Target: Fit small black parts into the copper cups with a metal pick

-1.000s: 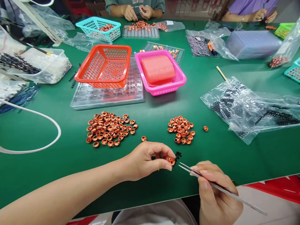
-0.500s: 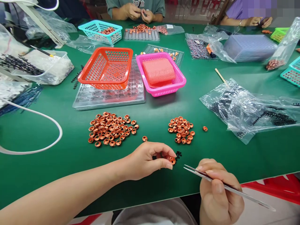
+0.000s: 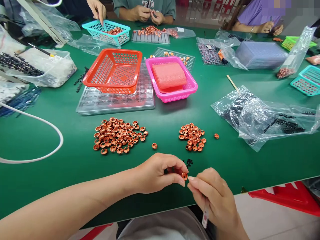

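Note:
Between its thumb and fingers, my left hand (image 3: 165, 173) holds a small copper-coloured cup (image 3: 184, 176) with a hole in it. Close against that cup's right side are the fingertips of my right hand (image 3: 215, 193); whether they touch it or pinch something small, I cannot tell. A pair of tweezers (image 3: 205, 215) is tucked in the right hand, its end poking out below the fingers and its tips hidden. Tiny black pieces (image 3: 189, 162) lie just behind the held cup. Beyond my hands are a larger pile of copper cups (image 3: 117, 135) and a smaller pile (image 3: 192, 136).
An orange basket (image 3: 112, 70) rests on clear trays (image 3: 115, 103), beside a pink basket (image 3: 172, 96) holding pink foam. Plastic bags with black parts (image 3: 252, 113) lie right. A white cable (image 3: 56, 130) loops at left. Across the table, a co-worker's hand (image 3: 98, 10) reaches a turquoise basket (image 3: 120, 38).
My right hand has moved left to the held cup and turned the tweezers back into its palm. A co-worker's hand has appeared at the turquoise basket. The view has shifted slightly.

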A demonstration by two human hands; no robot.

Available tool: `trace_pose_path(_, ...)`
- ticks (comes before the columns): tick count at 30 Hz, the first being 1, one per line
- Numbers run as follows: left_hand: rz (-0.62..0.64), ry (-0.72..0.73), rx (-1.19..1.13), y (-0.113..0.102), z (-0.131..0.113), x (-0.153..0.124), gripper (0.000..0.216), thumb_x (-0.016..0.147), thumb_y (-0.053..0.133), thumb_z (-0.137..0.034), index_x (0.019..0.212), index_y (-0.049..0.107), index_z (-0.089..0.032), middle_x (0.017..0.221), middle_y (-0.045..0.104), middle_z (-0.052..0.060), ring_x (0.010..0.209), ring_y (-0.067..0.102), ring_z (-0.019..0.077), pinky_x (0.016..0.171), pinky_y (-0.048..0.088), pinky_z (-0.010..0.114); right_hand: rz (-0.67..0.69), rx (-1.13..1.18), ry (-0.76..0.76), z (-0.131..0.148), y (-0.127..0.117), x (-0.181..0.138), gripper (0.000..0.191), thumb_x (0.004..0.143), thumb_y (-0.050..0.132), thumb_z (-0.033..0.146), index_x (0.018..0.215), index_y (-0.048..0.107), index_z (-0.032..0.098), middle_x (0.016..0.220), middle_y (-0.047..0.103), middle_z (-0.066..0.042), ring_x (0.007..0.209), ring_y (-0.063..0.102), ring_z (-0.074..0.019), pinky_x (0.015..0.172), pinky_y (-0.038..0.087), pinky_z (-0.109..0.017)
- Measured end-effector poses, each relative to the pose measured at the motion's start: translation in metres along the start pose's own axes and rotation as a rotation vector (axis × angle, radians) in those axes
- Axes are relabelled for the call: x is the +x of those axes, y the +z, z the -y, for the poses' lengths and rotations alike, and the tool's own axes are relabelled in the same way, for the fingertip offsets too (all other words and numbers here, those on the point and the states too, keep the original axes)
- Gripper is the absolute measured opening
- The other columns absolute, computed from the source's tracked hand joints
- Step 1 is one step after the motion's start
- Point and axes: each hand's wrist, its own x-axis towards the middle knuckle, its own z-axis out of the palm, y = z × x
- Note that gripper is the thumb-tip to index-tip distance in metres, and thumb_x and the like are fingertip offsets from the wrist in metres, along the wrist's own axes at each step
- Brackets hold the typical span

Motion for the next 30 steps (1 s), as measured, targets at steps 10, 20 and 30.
trace_pose_path(10, 0.036, 0.22, 0.205, 0.002, 0.003, -0.001, 0.008, 0.086, 0.063, -0.02, 0.092, 0.064, -0.014, 0.078, 0.068, 0.003, 0.07, 0.06, 0.0109, 0.067, 0.046, 0.017, 0.1, -0.1, -0.108, -0.003, 0.002, 0.004, 0.029, 0.086, 0.058, 0.004, 0.112, 0.059, 0.016, 0.088, 0.066, -0.006, 0.074, 0.053, -0.0166, 0.064, 0.047, -0.032)
trace_pose_path(20, 0.063, 0.184, 0.2, 0.004, 0.002, -0.001, 0.007, 0.085, 0.064, -0.017, 0.088, 0.065, -0.012, 0.076, 0.067, 0.005, 0.068, 0.06, 0.0122, 0.066, 0.048, 0.018, 0.151, -0.079, -0.139, -0.005, 0.005, 0.0, 0.023, 0.086, 0.058, 0.004, 0.108, 0.059, 0.013, 0.086, 0.064, -0.007, 0.074, 0.054, -0.0166, 0.065, 0.045, -0.032)
trace_pose_path(30, 0.047, 0.042, 0.569, -0.011, -0.018, -0.005, 0.007, 0.088, 0.058, -0.02, 0.093, 0.062, -0.015, 0.087, 0.065, 0.005, 0.082, 0.059, 0.016, 0.073, 0.047, 0.024, 0.056, -0.135, -0.099, -0.008, 0.01, 0.004, 0.015, 0.085, 0.058, 0.007, 0.083, 0.051, 0.02, 0.076, 0.058, -0.001, 0.067, 0.049, -0.0143, 0.062, 0.04, -0.03)
